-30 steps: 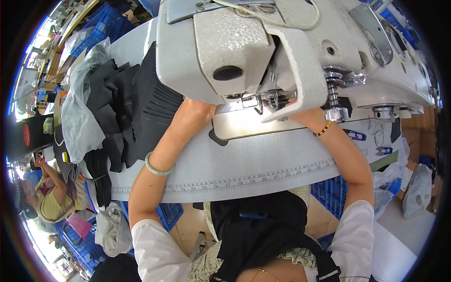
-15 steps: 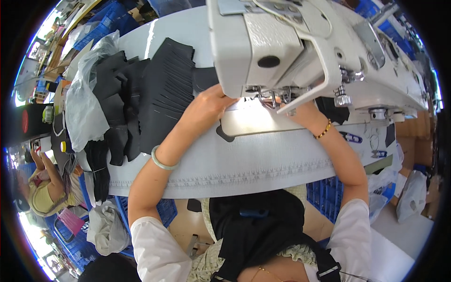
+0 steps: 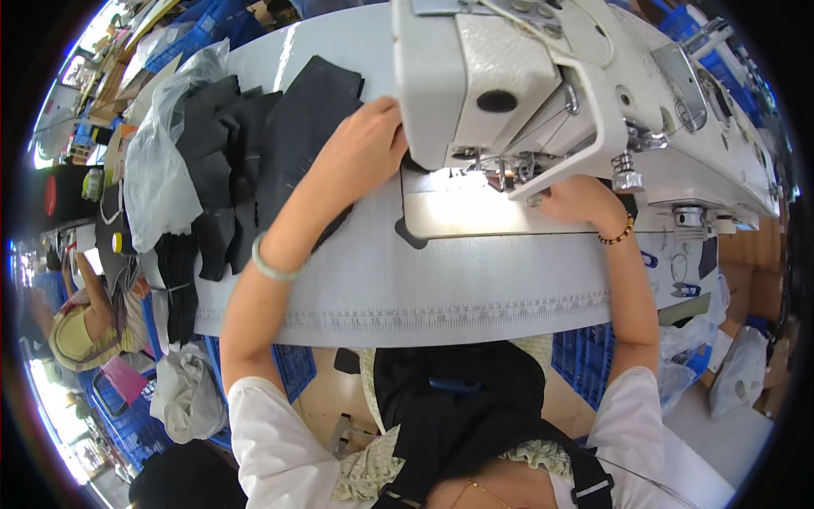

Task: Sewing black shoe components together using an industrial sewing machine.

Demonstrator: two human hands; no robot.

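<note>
My left hand [image 3: 365, 146] is bent beside the left side of the white sewing machine [image 3: 500, 93], fingers curled and their tips partly hidden by the machine head. A bit of black fabric [image 3: 412, 163] shows just below those fingers. Under the machine arm, right of the brightly lit needle plate [image 3: 458, 214], my right hand [image 3: 583, 204] lies with its fingers drawn in; whatever they grip is hidden. Dark material [image 3: 629, 204] shows behind the right wrist. A stack of black cut pieces [image 3: 297, 127] lies left of the machine, partly under my left forearm.
More black pieces [image 3: 212, 153] lie farther left beside a clear plastic bag [image 3: 161, 187]. A printed ruler [image 3: 441, 316] runs along the table's front edge. Thread snips [image 3: 685, 290] lie at the right. Blue crates [image 3: 583, 365] stand below, and another person [image 3: 85, 318] sits at far left.
My left hand has moved up and left, away from the needle plate. My right hand has shifted slightly right. The view has shifted a little.
</note>
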